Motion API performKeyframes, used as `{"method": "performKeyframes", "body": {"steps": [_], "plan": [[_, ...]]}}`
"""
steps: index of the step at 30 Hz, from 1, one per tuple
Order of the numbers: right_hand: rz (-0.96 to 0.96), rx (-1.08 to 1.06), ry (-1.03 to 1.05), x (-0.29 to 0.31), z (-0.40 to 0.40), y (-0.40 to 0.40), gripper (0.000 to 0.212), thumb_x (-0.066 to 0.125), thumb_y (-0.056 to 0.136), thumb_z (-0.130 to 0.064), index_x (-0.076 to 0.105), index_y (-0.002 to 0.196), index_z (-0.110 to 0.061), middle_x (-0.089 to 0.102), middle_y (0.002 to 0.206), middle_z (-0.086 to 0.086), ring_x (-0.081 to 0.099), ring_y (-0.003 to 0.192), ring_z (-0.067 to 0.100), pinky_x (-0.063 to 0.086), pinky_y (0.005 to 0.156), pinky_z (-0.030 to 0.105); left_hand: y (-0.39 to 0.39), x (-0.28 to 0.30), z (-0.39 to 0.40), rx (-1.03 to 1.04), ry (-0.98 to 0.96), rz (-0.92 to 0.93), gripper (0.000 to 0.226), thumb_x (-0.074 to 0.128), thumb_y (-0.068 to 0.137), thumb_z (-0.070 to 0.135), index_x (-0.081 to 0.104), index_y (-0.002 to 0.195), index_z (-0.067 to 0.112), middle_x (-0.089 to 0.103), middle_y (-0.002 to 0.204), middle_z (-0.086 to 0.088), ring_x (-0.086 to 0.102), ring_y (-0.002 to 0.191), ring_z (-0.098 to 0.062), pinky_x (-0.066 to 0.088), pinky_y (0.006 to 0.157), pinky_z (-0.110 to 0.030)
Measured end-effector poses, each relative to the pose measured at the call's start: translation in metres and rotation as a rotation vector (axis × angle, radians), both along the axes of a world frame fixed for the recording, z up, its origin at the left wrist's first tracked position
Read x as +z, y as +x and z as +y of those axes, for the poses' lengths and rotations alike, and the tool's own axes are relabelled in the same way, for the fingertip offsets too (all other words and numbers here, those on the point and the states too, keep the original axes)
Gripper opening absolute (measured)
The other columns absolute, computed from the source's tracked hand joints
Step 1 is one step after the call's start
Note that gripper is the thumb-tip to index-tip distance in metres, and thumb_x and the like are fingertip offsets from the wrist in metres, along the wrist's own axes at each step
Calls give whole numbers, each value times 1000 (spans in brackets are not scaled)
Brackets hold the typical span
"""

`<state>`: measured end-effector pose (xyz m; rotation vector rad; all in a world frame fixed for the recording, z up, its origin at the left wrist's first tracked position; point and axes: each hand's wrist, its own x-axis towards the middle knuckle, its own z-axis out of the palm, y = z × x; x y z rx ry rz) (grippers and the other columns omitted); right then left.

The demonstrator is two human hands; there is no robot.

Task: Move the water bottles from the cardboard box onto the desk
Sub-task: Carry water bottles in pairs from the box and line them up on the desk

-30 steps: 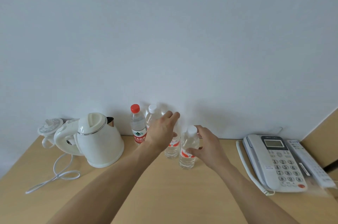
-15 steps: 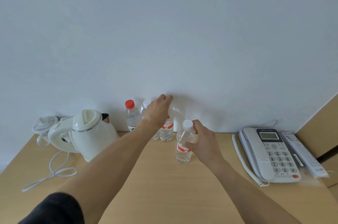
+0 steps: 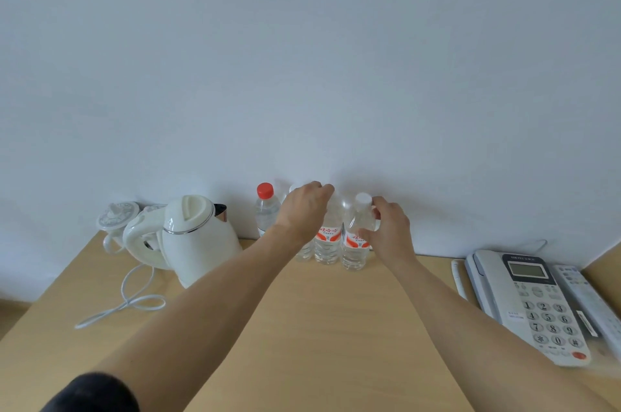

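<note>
Both hands worked at a row of water bottles standing upright at the back of the tabletop point(image 3: 319, 327), against the wall. The right hand point(image 3: 389, 230) had its fingers point(image 3: 378, 206) wrapped around the shoulder of the white-capped bottle point(image 3: 356, 243) at the right end of the row, its base apparently on the wood. The left hand point(image 3: 302, 210) lay curled over the top of the next bottle point(image 3: 327, 245); whether it gripped that bottle or merely rested on it could not be told. A further bottle was mostly hidden behind the left hand, and a red-capped bottle point(image 3: 267, 210) stood just left of the left fingers. The cardboard box was out of view.

Risks, as judged: the bottles stood touching, so a sideways pull by either hand could topple a neighbour and knock the rest over in turn. A fall leftward would strike the kettle point(image 3: 198, 237) beyond the red-capped bottle; a roll rightward would reach the telephone point(image 3: 527, 304), well apart from the right fingers.
</note>
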<state>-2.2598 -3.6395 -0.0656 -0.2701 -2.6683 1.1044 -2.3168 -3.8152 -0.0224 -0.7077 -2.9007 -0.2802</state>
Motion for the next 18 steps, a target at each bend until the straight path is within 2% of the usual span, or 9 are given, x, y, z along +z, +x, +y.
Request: {"method": "performKeyframes", "body": {"steps": [3,7,12,18], "plan": [[29,-24,-11,-1,-1,-8,50,83,73,-8,61,118,-12,57,110,13,55,103,28,39,84,28,-5,5,-1,8,10,-33,22,59,96,9,63,118,8,66,102,-11,63,95,-31,52,80,-40],[63,-39,14,-5,-2,-11,51,84,73,-7,62,118,-12,55,109,12,57,100,28,43,84,30,-8,6,0,25,22,-46,22,54,90,-3,66,106,6,68,91,-11,65,87,-31,55,75,-41],[51,-60,33,-6,-5,-10,54,85,74,-13,60,123,-15,56,108,12,56,99,27,40,81,30,-10,5,-2,24,77,-78,32,51,89,-6,68,113,6,72,97,-12,67,92,-30,56,81,-42],[-2,-121,28,-4,-11,-9,54,82,78,-15,58,127,-16,55,107,13,56,101,31,40,80,30,-5,13,-3,13,116,-129,47,43,82,-16,67,117,4,72,100,-15,69,92,-30,58,80,-42]]}}
